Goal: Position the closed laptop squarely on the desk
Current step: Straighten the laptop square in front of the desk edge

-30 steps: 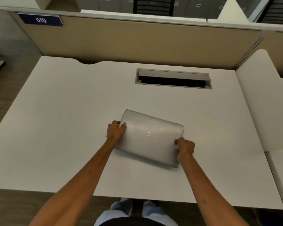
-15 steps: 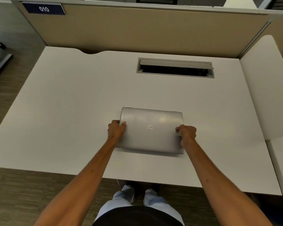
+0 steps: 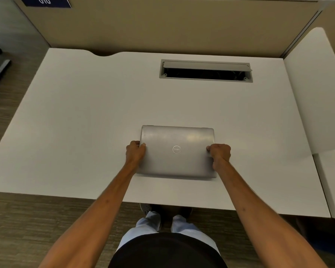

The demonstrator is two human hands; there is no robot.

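Observation:
A closed silver laptop [image 3: 177, 151] with a round logo on its lid lies flat on the white desk [image 3: 85, 122], near the front edge and roughly at mid width. Its long edges run about parallel to the desk's front edge. My left hand [image 3: 135, 152] grips the laptop's left side, thumb on the lid. On the opposite side, my right hand [image 3: 219, 154] holds the right edge the same way.
An open cable hatch [image 3: 205, 71] with a grey flap is set into the desk behind the laptop. A beige partition [image 3: 162, 26] runs along the back. A second white desk [image 3: 317, 84] adjoins on the right. Carpet floor lies to the left.
The laptop was skewed a second ago, its right end nearer me. Both hands have turned it until its edges line up with the desk. The camera view has also tilted down.

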